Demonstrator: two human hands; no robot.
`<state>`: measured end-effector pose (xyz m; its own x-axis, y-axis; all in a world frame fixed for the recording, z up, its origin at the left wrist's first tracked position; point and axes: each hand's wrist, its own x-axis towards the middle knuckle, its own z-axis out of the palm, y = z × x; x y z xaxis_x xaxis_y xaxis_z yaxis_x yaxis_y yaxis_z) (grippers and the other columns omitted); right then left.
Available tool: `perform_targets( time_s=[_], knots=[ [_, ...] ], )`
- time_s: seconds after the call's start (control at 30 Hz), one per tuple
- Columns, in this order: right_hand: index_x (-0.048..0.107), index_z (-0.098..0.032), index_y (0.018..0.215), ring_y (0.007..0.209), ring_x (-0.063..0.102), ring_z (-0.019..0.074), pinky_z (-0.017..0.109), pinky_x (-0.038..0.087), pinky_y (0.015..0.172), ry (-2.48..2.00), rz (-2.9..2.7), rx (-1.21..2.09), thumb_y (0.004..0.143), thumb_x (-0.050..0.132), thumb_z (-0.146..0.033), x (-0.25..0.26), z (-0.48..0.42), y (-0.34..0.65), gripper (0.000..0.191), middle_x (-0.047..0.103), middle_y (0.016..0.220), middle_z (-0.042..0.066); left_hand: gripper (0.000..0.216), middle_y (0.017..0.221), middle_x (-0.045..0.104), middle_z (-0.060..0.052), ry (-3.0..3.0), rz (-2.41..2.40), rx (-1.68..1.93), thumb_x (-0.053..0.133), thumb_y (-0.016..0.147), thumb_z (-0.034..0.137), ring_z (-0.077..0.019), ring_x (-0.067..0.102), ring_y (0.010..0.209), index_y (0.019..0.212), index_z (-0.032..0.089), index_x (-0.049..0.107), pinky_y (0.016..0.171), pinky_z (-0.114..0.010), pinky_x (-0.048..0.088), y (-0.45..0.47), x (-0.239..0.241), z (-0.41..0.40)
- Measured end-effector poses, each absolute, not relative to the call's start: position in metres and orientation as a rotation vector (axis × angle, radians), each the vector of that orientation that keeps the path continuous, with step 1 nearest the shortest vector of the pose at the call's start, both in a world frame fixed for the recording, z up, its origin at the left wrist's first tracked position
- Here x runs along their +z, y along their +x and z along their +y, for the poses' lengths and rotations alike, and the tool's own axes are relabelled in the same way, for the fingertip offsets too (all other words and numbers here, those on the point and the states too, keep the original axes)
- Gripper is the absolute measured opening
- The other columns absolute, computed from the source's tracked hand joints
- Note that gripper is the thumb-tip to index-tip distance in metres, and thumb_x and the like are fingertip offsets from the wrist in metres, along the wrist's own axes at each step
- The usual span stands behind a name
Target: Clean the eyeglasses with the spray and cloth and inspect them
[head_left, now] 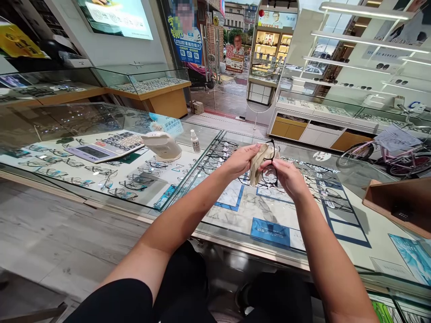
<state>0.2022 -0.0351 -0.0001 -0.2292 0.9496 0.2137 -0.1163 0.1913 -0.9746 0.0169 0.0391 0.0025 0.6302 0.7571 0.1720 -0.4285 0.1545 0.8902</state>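
Observation:
Above the glass display counter, my left hand [243, 160] is closed on a beige cloth [256, 167], which hangs down from its fingers. The cloth lies against the upper part of a pair of black-framed eyeglasses [276, 177], held on end. My right hand [288, 176] pinches the eyeglasses near the middle of the frame, with its fingertips close to the cloth. Part of the frame and one lens are hidden behind the cloth and fingers. Both hands are raised over the rows of frames inside the counter.
The glass counter [208, 224] spans the space before me. On its left part are a large calculator [101, 150], a white device [162, 144] and a small spray bottle [194, 141]. A wooden box [397, 204] stands at right, a mirror [269, 54] behind, a pink bicycle [397, 154] far right.

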Motion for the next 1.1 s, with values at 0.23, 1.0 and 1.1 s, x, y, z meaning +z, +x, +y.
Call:
perform_targets(
  time_s=[0.23, 1.0, 1.1],
  knots=[
    [0.085, -0.021, 0.098, 0.098, 0.071, 0.0250, 0.037, 0.052, 0.097, -0.821, -1.443, 1.299, 0.096, 0.071, -0.052, -0.004, -0.033, 0.199, 0.034, 0.080, 0.098, 0.007, 0.052, 0.063, 0.059, 0.000, 1.144, 0.205, 0.787, 0.079, 0.089, 0.063, -0.0104, 0.055, 0.057, 0.085, 0.013, 0.065, 0.062, -0.024, 0.048, 0.020, 0.002, 0.031],
    [0.081, -0.022, 0.088, 0.114, 0.069, 0.0305, 0.045, 0.053, 0.107, -0.791, -1.406, 1.326, 0.090, 0.076, -0.060, -0.005, -0.033, 0.193, 0.038, 0.079, 0.097, 0.009, 0.055, 0.057, 0.055, 0.005, 1.163, 0.297, 0.941, 0.095, 0.073, 0.054, -0.0053, 0.044, 0.051, 0.081, 0.015, 0.058, 0.053, -0.019, 0.036, 0.028, 0.004, 0.018],
    [0.079, -0.022, 0.088, 0.112, 0.069, 0.0302, 0.045, 0.053, 0.105, -0.780, -1.431, 1.340, 0.090, 0.076, -0.059, -0.004, -0.033, 0.191, 0.037, 0.078, 0.096, 0.009, 0.056, 0.054, 0.057, 0.005, 1.198, 0.355, 1.013, 0.094, 0.073, 0.057, -0.0054, 0.045, 0.046, 0.086, 0.015, 0.060, 0.047, -0.019, 0.032, 0.029, 0.001, 0.017]
  ],
)
